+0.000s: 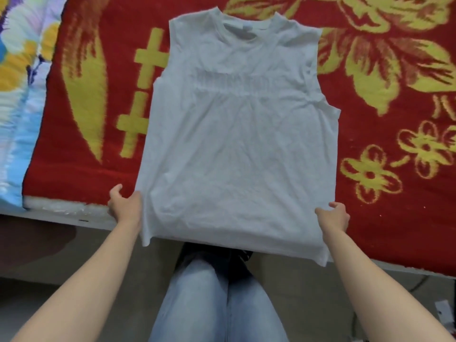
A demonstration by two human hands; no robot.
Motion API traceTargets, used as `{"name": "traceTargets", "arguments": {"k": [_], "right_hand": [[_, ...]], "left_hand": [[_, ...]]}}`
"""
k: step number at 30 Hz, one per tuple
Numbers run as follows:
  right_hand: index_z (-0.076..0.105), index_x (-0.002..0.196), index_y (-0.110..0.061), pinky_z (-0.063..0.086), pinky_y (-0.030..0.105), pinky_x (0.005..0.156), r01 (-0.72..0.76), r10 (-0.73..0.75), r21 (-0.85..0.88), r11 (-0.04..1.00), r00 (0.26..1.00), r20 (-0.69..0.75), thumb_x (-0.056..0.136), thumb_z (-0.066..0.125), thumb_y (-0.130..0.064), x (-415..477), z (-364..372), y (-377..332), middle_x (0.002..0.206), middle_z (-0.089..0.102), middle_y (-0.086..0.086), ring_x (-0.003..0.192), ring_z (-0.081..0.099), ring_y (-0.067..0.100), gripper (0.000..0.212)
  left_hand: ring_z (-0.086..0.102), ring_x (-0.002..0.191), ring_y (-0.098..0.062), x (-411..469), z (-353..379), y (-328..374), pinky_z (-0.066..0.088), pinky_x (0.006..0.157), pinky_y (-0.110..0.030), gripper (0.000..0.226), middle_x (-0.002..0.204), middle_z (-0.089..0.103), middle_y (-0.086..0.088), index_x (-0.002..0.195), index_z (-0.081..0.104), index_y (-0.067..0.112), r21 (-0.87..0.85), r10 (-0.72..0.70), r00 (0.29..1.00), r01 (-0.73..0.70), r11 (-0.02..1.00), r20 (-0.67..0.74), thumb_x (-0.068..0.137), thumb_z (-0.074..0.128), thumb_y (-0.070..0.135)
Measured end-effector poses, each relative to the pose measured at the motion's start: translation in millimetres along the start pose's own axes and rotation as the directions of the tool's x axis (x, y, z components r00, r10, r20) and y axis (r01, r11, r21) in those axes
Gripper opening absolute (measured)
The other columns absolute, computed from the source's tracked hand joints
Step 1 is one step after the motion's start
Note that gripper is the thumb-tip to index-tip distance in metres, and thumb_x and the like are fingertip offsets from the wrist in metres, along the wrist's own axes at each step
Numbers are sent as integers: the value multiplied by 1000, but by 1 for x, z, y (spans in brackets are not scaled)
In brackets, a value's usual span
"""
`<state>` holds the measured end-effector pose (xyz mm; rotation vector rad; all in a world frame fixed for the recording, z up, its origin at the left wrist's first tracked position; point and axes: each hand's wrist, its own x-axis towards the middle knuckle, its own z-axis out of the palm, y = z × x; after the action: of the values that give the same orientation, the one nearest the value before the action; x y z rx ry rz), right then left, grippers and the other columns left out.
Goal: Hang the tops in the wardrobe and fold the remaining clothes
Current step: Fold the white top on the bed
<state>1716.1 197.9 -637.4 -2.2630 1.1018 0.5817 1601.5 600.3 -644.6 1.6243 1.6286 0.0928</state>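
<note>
Item: white sleeveless top [237, 144], spread flat on a red and yellow flowered blanket [382, 218]. Collar at 12 o'clock, hem at 6 o'clock hanging over the bed edge [61, 213].
Left hand [125, 208]: at 8 o'clock of the top, grasping its side edge.
Right hand [336, 215]: at 4 o'clock, fingers curled on the opposite edge, apparently pinching it, though partly hidden by the cloth.
Patterned sheet [22, 82]: at 9 o'clock.
Jeans [212, 304]: at 6 o'clock.
</note>
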Motion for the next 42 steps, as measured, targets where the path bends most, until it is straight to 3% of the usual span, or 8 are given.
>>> {"name": "traceTargets", "arguments": {"k": [7,11,17,28,33,37,39,42], "right_hand": [[44,129,-11,38,34,77,154,-151,-39,987,986,72,87,56,-12,2,14,-96,139,33,15,112,46,31,43],[45,129,-11,42,35,77,277,-267,-107,955,958,101,87,57,-14,6,22,-144,136,35,16,110,46,29,43],[47,129,-13,39,38,91,472,-451,-381,795,880,149,88,57,-16,25,34,-191,135,42,13,124,35,29,43],[42,134,-16,35,36,95,618,-672,-611,495,718,181,91,52,-25,111,33,-313,141,36,8,128,32,26,45],[38,135,-14,37,36,98,647,-784,-687,332,594,181,88,53,-18,150,31,-365,146,31,7,134,27,24,50],[13,148,-18,19,38,111,646,-804,-739,191,535,259,91,49,-22,172,38,-399,157,9,7,144,8,23,67],[1,150,-22,13,42,114,673,-787,-709,212,548,285,92,48,-25,180,44,-413,158,1,4,146,2,21,74],[0,150,-24,7,50,113,708,-721,-599,374,628,293,93,46,-29,191,52,-431,159,4,0,145,3,19,74]], "left_hand": [[37,126,-29,40,23,76,34,94,-32,52,139,36,-14,136,41,14,52,116,990,-121,991,80,86,55,11],[42,122,-36,72,37,129,35,104,-42,52,132,44,-22,134,44,9,139,223,968,-238,961,112,84,60,12],[34,128,-36,96,82,192,29,106,-45,55,139,37,-19,138,40,13,255,324,923,-371,893,209,85,58,13],[27,131,-34,128,164,289,27,104,-42,62,141,36,-17,141,34,14,367,445,838,-541,757,316,84,58,11],[24,133,-32,141,207,330,26,105,-42,66,149,29,-9,143,31,14,451,573,701,-712,538,425,84,59,12],[9,143,-25,155,237,367,20,111,-46,71,158,9,-6,149,18,18,531,609,621,-770,354,494,88,55,19],[6,144,-22,160,250,385,17,112,-46,71,158,6,-3,150,13,20,544,605,608,-777,317,515,91,53,23],[4,145,-17,168,266,405,9,113,-50,71,158,11,1,150,8,23,562,509,671,-737,375,540,92,49,29]]}}
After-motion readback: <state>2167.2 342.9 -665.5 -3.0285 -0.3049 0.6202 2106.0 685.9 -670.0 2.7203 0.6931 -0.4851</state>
